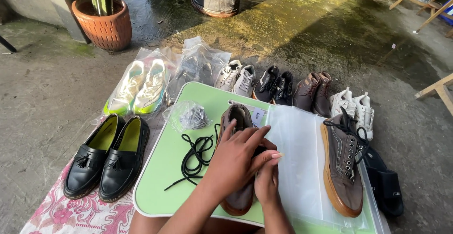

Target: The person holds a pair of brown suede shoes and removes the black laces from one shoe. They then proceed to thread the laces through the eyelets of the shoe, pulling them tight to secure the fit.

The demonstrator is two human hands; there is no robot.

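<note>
A brown suede shoe with a gum sole lies on the light green table, toe pointing away. My left hand rests flat over its middle. Under it, my right hand grips the shoe's side near the heel. The matching brown shoe, laced in black, lies to the right on clear plastic bags. A loose black shoelace is coiled on the table left of my hands.
A small clear bag sits at the table's back left. Black tasselled loafers stand on a floral cloth at left. Bagged white-green sneakers, several more pairs and black slides ring the table. A clay pot stands behind.
</note>
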